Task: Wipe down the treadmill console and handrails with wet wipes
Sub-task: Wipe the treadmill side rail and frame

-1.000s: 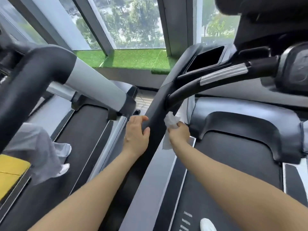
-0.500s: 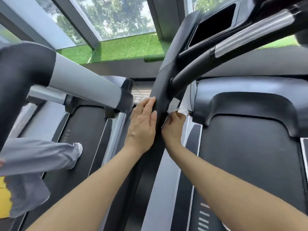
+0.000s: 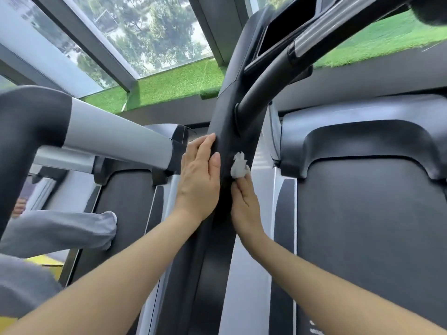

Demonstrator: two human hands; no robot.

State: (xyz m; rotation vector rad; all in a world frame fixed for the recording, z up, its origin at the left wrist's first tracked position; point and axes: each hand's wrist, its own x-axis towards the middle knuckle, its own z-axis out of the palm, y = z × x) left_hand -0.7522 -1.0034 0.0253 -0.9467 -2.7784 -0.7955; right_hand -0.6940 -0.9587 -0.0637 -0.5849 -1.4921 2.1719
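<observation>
step: wiping the black upright post of the treadmill, just below where the handrail joins it
right hand: fingers straight, pressing a crumpled wet wipe flat against the post's front face; grip is a flat press, not a curl
left hand: open and flat, palm on the post's left side, fingers pointing up; holds nothing, looks like bracing
wipe location: bunched white wad under the right fingertips, touching the post, just below the handrail joint
progress: mid-task by my read; work is on the support post, low on the machine
done so far: cannot tell from this view; no visible wet streaks or dirt contrast on the black plastic
left to do: likely the handrail with its silver grip section and the console, both above the hands and apart from the wipe; far-side rail not in view
surface: smooth matte black plastic, curved; wipe should slide easily, the seam at the rail joint may trap grime
belt: dark deck to the right, grey side strip beside the post
neighbour machine: second treadmill on the left with a grey-and-black handrail
other person: grey-clad leg on that left machine, near its belt
room: gym by big angled windows, trees outside, green artificial turf along the sill
light: bright daylight
</observation>
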